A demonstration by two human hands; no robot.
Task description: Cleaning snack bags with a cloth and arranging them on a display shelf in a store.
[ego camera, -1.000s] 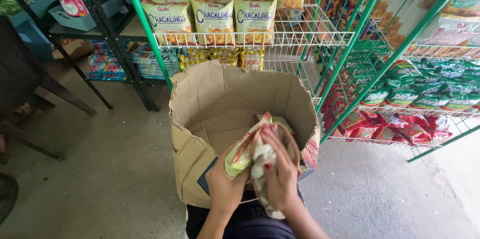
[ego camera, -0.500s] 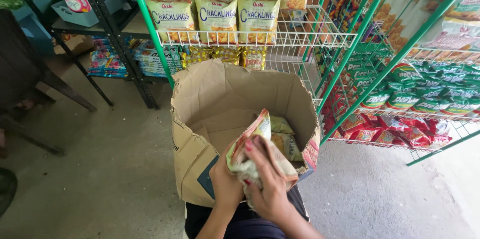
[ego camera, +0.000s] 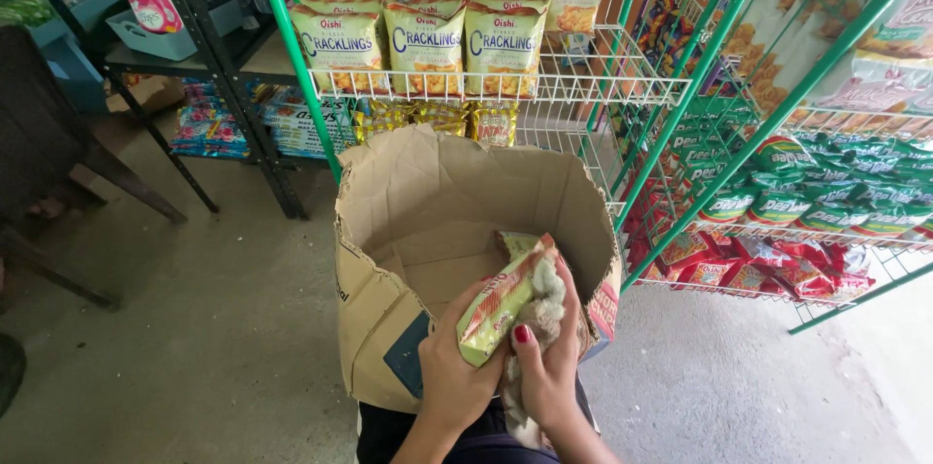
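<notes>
An open brown cardboard box (ego camera: 408,192) stands on the floor just in front of me. Over its near rim my left hand (ego camera: 452,367) grips a green and red snack packet (ego camera: 501,299) from below. A light-coloured cloth (ego camera: 544,304) is bunched in my right hand (ego camera: 554,357), pressed against the packet's right side. More packets lie inside the box behind the hands, partly hidden.
A green wire rack (ego camera: 622,85) with a white wire shelf of yellow snack bags (ego camera: 428,41) stands behind the box. Red and green snack packets (ego camera: 777,221) fill the rack shelves at right. A dark metal shelf (ego camera: 194,56) is at left, on a grey concrete floor (ego camera: 194,328).
Both hands with the packet and cloth have shifted slightly; the packet now tilts more upright and the cloth sits against its right side.
</notes>
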